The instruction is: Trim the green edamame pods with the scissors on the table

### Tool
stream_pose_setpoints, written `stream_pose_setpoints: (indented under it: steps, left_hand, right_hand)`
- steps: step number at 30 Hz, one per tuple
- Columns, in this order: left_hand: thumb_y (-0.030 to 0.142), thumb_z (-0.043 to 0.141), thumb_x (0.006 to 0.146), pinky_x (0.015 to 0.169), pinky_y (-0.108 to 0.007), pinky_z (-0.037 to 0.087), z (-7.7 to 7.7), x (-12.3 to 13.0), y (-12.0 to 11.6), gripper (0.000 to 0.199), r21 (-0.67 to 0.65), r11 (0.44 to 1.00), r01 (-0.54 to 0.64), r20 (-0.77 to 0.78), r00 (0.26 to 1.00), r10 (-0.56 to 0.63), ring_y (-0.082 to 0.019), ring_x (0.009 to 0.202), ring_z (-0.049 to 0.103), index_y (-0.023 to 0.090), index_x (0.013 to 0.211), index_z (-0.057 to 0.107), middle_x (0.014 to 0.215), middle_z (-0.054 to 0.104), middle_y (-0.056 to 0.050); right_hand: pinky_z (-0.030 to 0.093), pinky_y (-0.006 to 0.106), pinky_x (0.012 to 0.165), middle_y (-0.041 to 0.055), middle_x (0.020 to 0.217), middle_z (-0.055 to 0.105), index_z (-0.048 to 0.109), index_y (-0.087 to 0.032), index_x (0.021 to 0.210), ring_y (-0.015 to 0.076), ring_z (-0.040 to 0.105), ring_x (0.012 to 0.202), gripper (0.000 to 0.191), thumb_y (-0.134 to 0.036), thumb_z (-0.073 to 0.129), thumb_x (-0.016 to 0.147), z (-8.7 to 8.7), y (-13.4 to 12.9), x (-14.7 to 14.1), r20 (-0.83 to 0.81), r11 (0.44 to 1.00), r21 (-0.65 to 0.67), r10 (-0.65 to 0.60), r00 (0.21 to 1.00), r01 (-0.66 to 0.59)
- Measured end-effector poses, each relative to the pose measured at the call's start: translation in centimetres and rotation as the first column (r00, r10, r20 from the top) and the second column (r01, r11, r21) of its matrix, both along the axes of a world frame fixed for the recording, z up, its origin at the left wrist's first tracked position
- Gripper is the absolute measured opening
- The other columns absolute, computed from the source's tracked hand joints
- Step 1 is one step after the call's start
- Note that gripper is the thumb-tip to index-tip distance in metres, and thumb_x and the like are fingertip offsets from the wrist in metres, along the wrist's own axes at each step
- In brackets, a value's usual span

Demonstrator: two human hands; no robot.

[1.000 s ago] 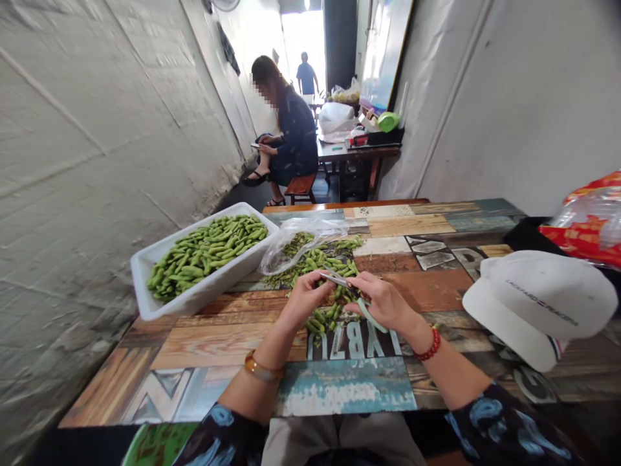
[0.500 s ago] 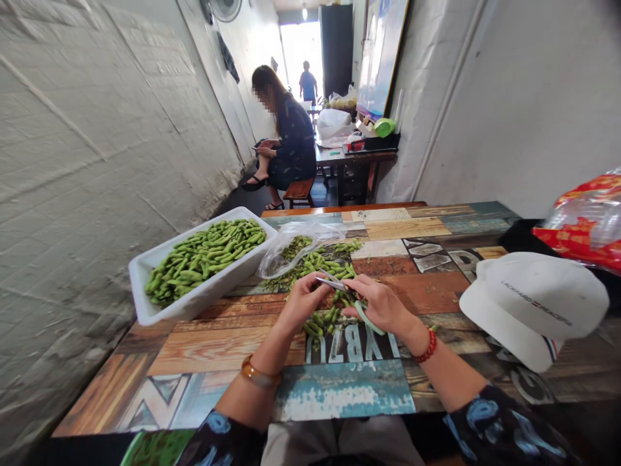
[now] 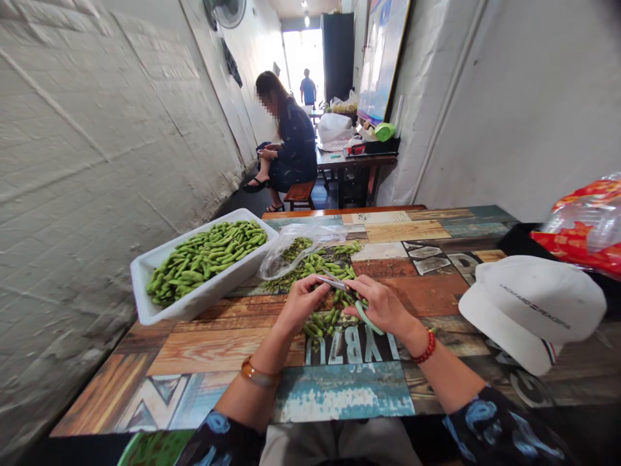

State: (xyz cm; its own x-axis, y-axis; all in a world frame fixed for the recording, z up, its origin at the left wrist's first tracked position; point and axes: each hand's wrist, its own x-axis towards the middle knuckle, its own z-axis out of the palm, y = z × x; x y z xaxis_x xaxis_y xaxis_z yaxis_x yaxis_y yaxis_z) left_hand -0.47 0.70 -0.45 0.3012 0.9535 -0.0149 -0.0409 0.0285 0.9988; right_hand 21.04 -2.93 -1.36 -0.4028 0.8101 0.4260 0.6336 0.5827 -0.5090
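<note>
My right hand (image 3: 383,304) is wrapped round a pair of scissors (image 3: 367,319) with pale green handles. Their blades point left and reach the fingertips of my left hand (image 3: 305,299). Its thumb and fingers are pinched together; whatever lies between them is too small or hidden to name. Under and beyond both hands, green bean pods (image 3: 323,264) lie in a loose heap on the table, some partly covered by my fingers. A white tub (image 3: 194,315) full of pods stands to the left.
Behind my hands a clear plastic bag (image 3: 286,259) lies by the heap. On the right are a white cap (image 3: 538,301) and a red-printed plastic package (image 3: 589,223). A green container (image 3: 155,448) shows below the table's near edge. A person (image 3: 291,139) sits beyond the table.
The scissor blades look closer together than before. Both hands stay in nearly the same place, and the view has shifted very slightly.
</note>
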Motion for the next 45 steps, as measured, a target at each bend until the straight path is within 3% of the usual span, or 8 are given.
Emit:
stream_pose_setpoints:
  steps: [3, 9, 15, 21, 30, 38, 45]
  left_hand:
    - [0.042, 0.079, 0.071, 0.044, -0.018, 0.024, -0.1, -0.1, 0.1, 0.038, -0.039, 0.999, -0.020, 0.051, 0.998, 0.022, -0.002, 0.046, 0.032, 0.014, 0.096, 0.070, 0.066, 0.055, 0.004]
    - [0.037, 0.083, 0.065, 0.041, -0.017, 0.024, 0.2, 0.1, -0.2, 0.034, -0.086, 0.994, -0.064, 0.147, 0.986, 0.076, -0.002, 0.043, 0.033, 0.014, 0.082, 0.064, 0.057, 0.047, 0.008]
    - [0.039, 0.083, 0.064, 0.043, -0.017, 0.026, 0.7, 0.4, -0.5, 0.038, -0.091, 0.995, -0.044, 0.155, 0.986, 0.058, -0.003, 0.048, 0.040, 0.013, 0.087, 0.069, 0.064, 0.056, 0.003]
    - [0.038, 0.081, 0.066, 0.045, -0.018, 0.029, 0.3, 0.3, -0.5, 0.035, -0.031, 0.999, -0.043, 0.083, 0.996, 0.046, -0.005, 0.048, 0.041, 0.013, 0.088, 0.069, 0.061, 0.057, 0.003]
    - [0.033, 0.078, 0.071, 0.055, -0.021, 0.039, 0.7, 0.4, -0.7, 0.022, 0.115, 0.992, -0.048, -0.024, 0.998, 0.051, -0.010, 0.065, 0.054, 0.015, 0.082, 0.072, 0.078, 0.068, -0.002]
    - [0.035, 0.076, 0.072, 0.053, -0.021, 0.034, 0.8, 0.2, -0.7, 0.022, 0.092, 0.996, -0.019, -0.027, 0.999, 0.022, -0.008, 0.058, 0.046, 0.014, 0.077, 0.070, 0.068, 0.061, 0.000]
    - [0.036, 0.076, 0.072, 0.051, -0.021, 0.030, 0.9, -0.1, -0.6, 0.023, 0.098, 0.995, -0.016, -0.062, 0.998, 0.022, -0.007, 0.054, 0.040, 0.014, 0.074, 0.067, 0.063, 0.054, 0.003]
  right_hand:
    - [0.058, 0.035, 0.078, 0.0086, 0.110, 0.064, 0.054, -0.022, 0.132, 0.0201, 0.066, 0.086, 0.054, -0.029, 0.076, 0.083, -0.3, 0.1, 0.1, -0.011, 1.000, 0.019, 0.001, 1.000, -0.001]
    - [0.057, 0.037, 0.080, 0.0096, 0.108, 0.065, 0.059, -0.020, 0.126, 0.0235, 0.065, 0.093, 0.046, -0.033, 0.074, 0.084, -0.1, 0.1, 0.6, -0.021, 1.000, 0.021, -0.011, 1.000, 0.012]
    - [0.057, 0.039, 0.083, 0.0097, 0.110, 0.065, 0.059, -0.023, 0.128, 0.0248, 0.065, 0.097, 0.046, -0.036, 0.072, 0.086, 0.2, -0.1, 0.7, 0.010, 1.000, 0.022, -0.017, 1.000, 0.017]
    - [0.057, 0.041, 0.086, 0.0102, 0.112, 0.065, 0.059, -0.024, 0.129, 0.0263, 0.065, 0.099, 0.048, -0.035, 0.072, 0.085, 0.1, -0.2, 0.7, 0.027, 1.000, 0.016, -0.001, 1.000, 0.001]
    - [0.057, 0.039, 0.082, 0.0107, 0.108, 0.066, 0.059, -0.022, 0.129, 0.0245, 0.065, 0.093, 0.048, -0.038, 0.072, 0.086, 0.2, -0.2, 0.5, -0.009, 0.998, -0.018, 0.061, 0.998, -0.061]
    - [0.054, 0.035, 0.074, 0.0094, 0.097, 0.067, 0.060, -0.017, 0.122, 0.0217, 0.063, 0.083, 0.041, -0.040, 0.069, 0.088, -0.3, -0.1, 0.4, 0.011, 0.996, 0.038, 0.074, 0.997, -0.075]
    - [0.056, 0.037, 0.079, 0.0110, 0.105, 0.069, 0.059, -0.019, 0.123, 0.0240, 0.067, 0.092, 0.039, -0.036, 0.069, 0.089, -1.1, -0.1, 0.2, 0.049, 0.991, 0.117, 0.060, 0.997, -0.065]
